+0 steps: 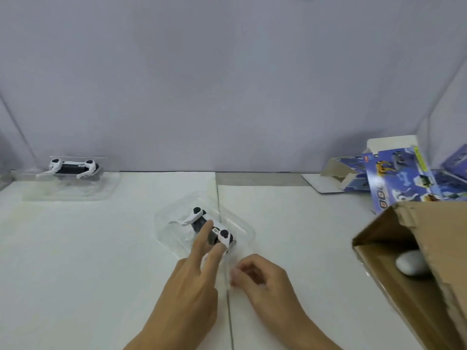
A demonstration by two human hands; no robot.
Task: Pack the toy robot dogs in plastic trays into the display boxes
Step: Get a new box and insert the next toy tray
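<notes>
While the clear plastic tray (202,231) lies mid-table (75,261), its black-and-white toy robot dog (209,227) rests on its side inside. My left hand (194,279) presses straight fingers onto the dog; my right hand (262,279) pinches the tray's near edge.

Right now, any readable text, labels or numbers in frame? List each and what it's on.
"DOG": large red-and-white letters, turned sideways, on the blue display box at far right; the last letter is partly cut off.
Small label on the near toy robot dog under the left hand: too small to read.
Small mark on the far toy robot dog: blurred, unreadable.
Fine print elsewhere on the boxes: unreadable.
</notes>
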